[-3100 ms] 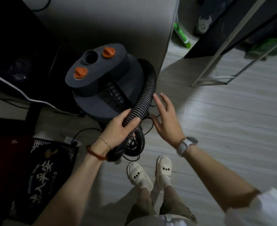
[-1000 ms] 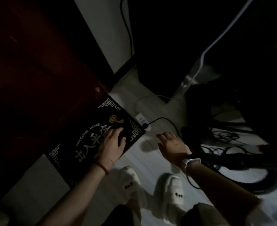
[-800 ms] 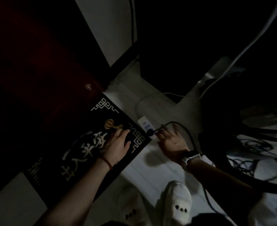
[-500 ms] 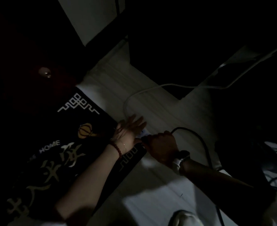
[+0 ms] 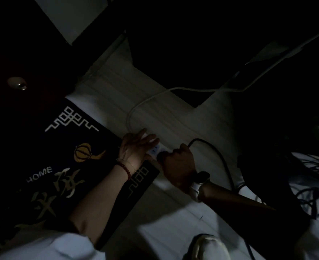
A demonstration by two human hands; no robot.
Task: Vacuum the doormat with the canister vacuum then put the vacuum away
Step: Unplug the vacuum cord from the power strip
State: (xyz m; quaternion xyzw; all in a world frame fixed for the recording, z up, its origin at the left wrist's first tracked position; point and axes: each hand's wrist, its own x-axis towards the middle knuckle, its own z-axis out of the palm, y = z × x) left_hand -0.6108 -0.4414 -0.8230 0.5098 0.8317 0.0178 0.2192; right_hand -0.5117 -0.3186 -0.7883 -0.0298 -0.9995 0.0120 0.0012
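The scene is very dark. A black doormat (image 5: 64, 166) with gold characters and the word HOME lies on the floor at the left. At its right edge a white power strip (image 5: 155, 149) rests on the floor. My left hand (image 5: 136, 149) lies flat on the strip, fingers spread. My right hand (image 5: 177, 164) is closed around the black plug at the strip, and the vacuum's black cord (image 5: 218, 156) curves away from it to the right. The vacuum body itself is lost in the darkness at the right.
A white cable (image 5: 166, 91) runs from the strip up toward dark furniture at the top right. Tangled black wires (image 5: 312, 184) lie at the right. A dark red door (image 5: 18, 76) stands at the left. My white slipper (image 5: 209, 246) shows at the bottom.
I have turned from the vacuum and hose to the floor by the doormat. My left hand slid off the mat onto the power strip, and my right hand closed on the plug.
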